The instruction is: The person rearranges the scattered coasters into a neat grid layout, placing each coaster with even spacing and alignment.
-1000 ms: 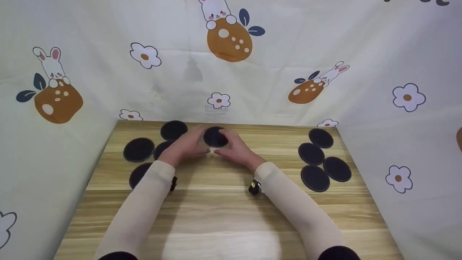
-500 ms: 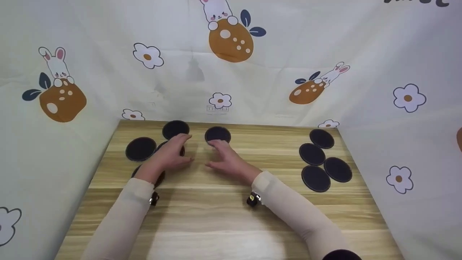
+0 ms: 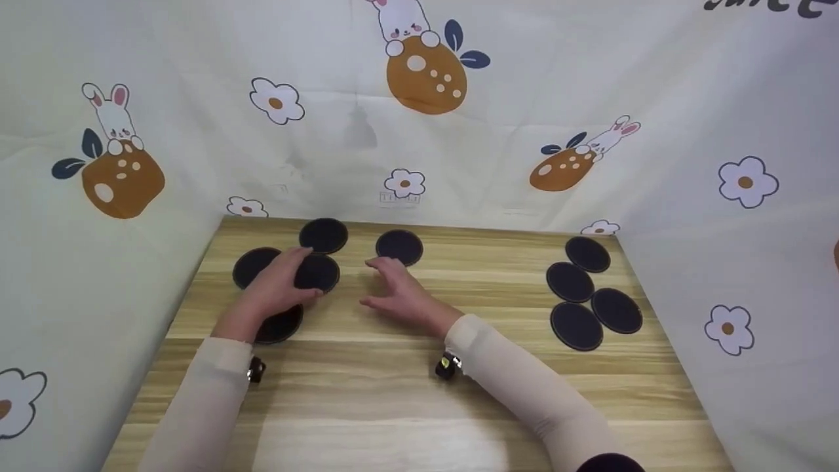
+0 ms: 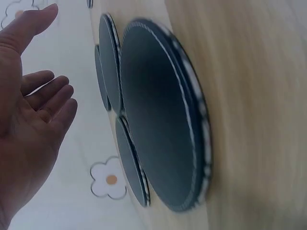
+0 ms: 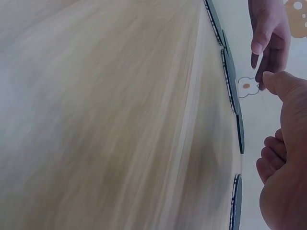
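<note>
Black round coasters with stitched edges lie flat on the wooden table. My left hand (image 3: 269, 292) hovers over the left cluster, thumb and fingers spread with nothing between them. It overlaps the leftmost coaster (image 3: 250, 265) and the front coaster (image 3: 282, 326) in the head view. Right by its fingertips is the inner coaster (image 3: 324, 273), and behind that the back coaster (image 3: 324, 235). My right hand (image 3: 408, 300), thumb apart from the fingers, holds nothing just in front of the lone middle coaster (image 3: 401, 246). The left wrist view shows one large coaster (image 4: 158, 120) up close, beside the raised left hand.
On the right side of the table (image 3: 367, 393) lies another group of several black coasters (image 3: 577, 326). Pale fabric walls (image 3: 498, 78) printed with rabbits and flowers enclose the back and both sides. Each wrist carries a small black device (image 3: 448, 365).
Both hands have let go of the middle coaster, which stays at the back. The left hand has moved left over the left cluster; the right hand has drawn back slightly toward the front.
</note>
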`<state>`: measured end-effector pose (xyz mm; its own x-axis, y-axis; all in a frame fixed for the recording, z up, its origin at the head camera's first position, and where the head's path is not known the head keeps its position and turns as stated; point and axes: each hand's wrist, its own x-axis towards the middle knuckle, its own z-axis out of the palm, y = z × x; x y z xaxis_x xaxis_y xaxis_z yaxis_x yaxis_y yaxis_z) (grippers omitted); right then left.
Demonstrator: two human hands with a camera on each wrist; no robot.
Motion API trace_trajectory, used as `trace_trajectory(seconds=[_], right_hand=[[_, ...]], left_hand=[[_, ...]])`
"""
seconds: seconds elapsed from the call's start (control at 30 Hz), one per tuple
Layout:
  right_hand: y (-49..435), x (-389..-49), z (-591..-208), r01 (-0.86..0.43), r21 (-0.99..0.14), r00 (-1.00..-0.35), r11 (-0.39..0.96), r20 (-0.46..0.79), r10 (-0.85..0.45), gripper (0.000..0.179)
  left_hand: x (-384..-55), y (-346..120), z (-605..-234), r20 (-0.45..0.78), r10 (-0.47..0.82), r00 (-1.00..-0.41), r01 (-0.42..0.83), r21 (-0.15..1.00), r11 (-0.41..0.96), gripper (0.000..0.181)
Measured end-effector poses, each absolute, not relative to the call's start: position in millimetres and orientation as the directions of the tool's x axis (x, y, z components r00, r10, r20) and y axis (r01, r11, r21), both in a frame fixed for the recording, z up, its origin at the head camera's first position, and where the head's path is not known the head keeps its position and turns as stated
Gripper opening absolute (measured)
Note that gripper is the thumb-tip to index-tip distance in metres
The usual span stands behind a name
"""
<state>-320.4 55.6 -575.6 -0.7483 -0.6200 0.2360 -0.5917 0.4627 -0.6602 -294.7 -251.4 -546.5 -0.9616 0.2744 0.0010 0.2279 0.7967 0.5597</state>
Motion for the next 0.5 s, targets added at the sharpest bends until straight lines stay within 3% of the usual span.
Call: trace_trajectory(seconds=[0.17, 0.5], right_hand=[[47, -320, -573, -0.517, -0.702, -0.790, 0.490, 0.171, -0.589, 0.081], [24, -326, -574, -0.516, -0.695, -0.796, 0.501, 0.173, -0.580, 0.080]], left_hand=[[-296, -263, -552, 0.020, 0.268, -0.963, 0.234, 0.551, 0.801, 0.095], [-302, -282, -563, 0.021, 0.274, -0.962, 0.237, 0.569, 0.788, 0.100]])
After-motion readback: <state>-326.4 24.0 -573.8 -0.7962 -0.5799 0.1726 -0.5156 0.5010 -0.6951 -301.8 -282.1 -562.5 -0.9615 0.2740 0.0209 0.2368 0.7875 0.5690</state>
